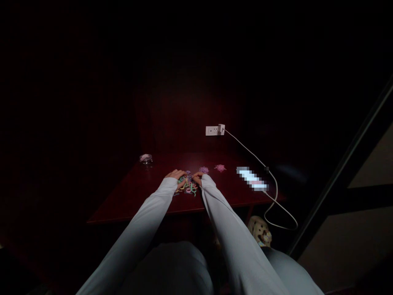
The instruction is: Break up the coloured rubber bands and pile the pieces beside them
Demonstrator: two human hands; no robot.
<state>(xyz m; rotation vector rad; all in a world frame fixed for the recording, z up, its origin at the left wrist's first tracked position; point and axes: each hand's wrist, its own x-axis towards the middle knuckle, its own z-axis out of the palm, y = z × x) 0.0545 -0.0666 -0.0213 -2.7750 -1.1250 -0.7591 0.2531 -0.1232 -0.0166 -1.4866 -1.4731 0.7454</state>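
A mixed heap of coloured elastic hair ties (188,187), green, yellow, pink and purple, lies near the front of the dark red table. At its left edge, my left hand (176,175) rests with fingers stretched over the ties and the thumb apart below. My right hand (198,178) is at the heap's right side, its fingers closed in a pinch; what is between them is too small to make out. Just beyond this hand sits a small purple pile of ties (204,169). A pink pile (220,167) lies to its right.
A small clear round container (145,159) stands at the table's back left. On the right lies a blurred-out bright phone-like device (252,179), its white cable (254,155) running to a charger (221,129) in the wall socket (211,130). A beige clog (258,229) shows below the table edge.
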